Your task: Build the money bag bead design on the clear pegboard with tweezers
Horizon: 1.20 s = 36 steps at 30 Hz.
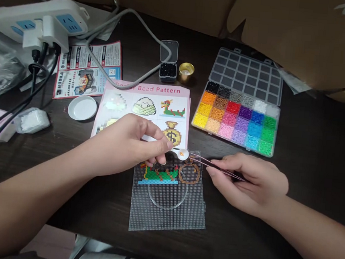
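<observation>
A small white spoon (183, 154) is pinched in my left hand (141, 141), with a few orange beads (182, 154) in its bowl. My right hand (246, 180) grips thin tweezers (217, 166), their tips apart and close to the spoon's right side. Beneath both lies a clear pegboard (168, 213). On it are a green, red and blue bead dragon boat (160, 174) and a brown bead outline of a money bag (189, 173). The pattern sheet (146, 88) lies behind, partly covered by my left hand.
An open bead case (235, 117) with many colours sits at the back right. Near the middle stand a small box of black beads (168, 71) and a gold cup (186, 72). To the left are a white dish (82, 108), a bag of white beads (32, 120) and a power strip (49, 20) with cables.
</observation>
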Available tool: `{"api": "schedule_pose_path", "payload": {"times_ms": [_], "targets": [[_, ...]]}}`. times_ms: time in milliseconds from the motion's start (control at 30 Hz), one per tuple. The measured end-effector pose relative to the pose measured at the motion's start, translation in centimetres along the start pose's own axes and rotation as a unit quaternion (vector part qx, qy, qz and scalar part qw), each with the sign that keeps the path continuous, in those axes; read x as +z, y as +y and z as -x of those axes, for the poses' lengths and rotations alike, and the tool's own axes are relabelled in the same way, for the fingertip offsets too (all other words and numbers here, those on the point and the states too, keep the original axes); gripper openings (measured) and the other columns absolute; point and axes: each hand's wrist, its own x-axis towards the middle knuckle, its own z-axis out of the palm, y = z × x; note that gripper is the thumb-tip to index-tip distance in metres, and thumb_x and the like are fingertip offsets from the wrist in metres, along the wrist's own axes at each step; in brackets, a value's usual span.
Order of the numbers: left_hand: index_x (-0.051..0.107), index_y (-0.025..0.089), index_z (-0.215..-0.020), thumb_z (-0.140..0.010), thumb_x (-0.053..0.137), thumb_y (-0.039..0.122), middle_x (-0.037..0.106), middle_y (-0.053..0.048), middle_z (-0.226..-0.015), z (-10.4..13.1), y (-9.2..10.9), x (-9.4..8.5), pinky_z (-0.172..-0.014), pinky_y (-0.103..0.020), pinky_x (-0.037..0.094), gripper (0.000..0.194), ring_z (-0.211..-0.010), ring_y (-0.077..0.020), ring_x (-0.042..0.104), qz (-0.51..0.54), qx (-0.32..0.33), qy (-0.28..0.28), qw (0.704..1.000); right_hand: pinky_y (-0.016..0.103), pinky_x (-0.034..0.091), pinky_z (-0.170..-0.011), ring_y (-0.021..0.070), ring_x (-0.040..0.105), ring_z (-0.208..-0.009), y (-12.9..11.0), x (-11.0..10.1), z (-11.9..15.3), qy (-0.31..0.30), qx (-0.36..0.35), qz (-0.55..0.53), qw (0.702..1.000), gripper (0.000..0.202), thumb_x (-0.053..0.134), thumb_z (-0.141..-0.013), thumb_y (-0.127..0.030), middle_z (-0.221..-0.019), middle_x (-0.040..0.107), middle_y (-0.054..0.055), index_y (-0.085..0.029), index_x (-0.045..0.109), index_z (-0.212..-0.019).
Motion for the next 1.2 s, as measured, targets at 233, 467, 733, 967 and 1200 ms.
{"api": "schedule_pose_path", "payload": {"times_ms": [233,467,733,967,1200], "targets": [[0.073,0.021,-0.075,-0.078,0.070,0.038,0.073,0.001,-0.065,0.8,0.1,0.8,-0.056,-0.018,0.055,0.017,-0.059,-0.0107,0.066,0.021,0.015,-0.008,1.000,0.023,0.040,-0.037,0.0077,0.053,-0.040,0.2,0.2,0.1,-0.016,-0.023,0.021,0.999,0.011,0.071,-0.081,-0.016,-0.054,0.063,-0.006,-0.022,0.062,-0.084],[0.073,0.020,-0.076,-0.079,0.069,0.041,0.073,-0.001,-0.065,0.7,0.0,0.9,-0.055,-0.017,0.055,0.022,-0.057,-0.0099,0.065,0.020,0.022,0.007,1.000,0.025,0.041,-0.036,0.0105,0.056,-0.043,-0.4,0.2,0.1,0.008,-0.010,0.014,1.000,0.013,0.072,-0.079,-0.015,-0.053,0.061,-0.005,-0.023,0.062,-0.082],[0.073,0.020,-0.075,-0.080,0.067,0.042,0.073,-0.003,-0.066,1.1,0.3,1.3,-0.056,-0.021,0.056,0.023,-0.060,-0.0139,0.068,0.018,0.026,0.003,0.999,0.030,0.040,-0.037,0.0110,0.050,-0.039,-0.4,0.3,0.2,-0.046,0.007,0.008,0.999,0.011,0.068,-0.082,-0.017,-0.054,0.062,-0.003,-0.026,0.061,-0.084],[0.072,0.021,-0.076,-0.080,0.065,0.043,0.073,-0.001,-0.066,1.1,0.2,1.3,-0.057,-0.020,0.056,0.023,-0.060,-0.0123,0.067,0.015,0.030,-0.002,0.999,0.027,0.037,-0.036,0.0092,0.050,-0.039,-0.4,0.4,0.1,-0.036,-0.020,0.007,0.999,0.012,0.070,-0.079,-0.012,-0.053,0.062,-0.003,-0.021,0.063,-0.080],[0.071,0.018,-0.075,-0.077,0.071,0.035,0.072,-0.002,-0.067,0.6,0.4,0.2,-0.053,-0.015,0.051,0.018,-0.055,-0.0077,0.061,0.005,0.041,0.050,0.998,0.023,0.038,-0.036,0.0087,0.053,-0.040,-0.4,-0.4,0.1,-0.021,0.003,-0.029,0.999,0.012,0.068,-0.080,-0.010,-0.054,0.064,-0.002,-0.020,0.063,-0.078]]}}
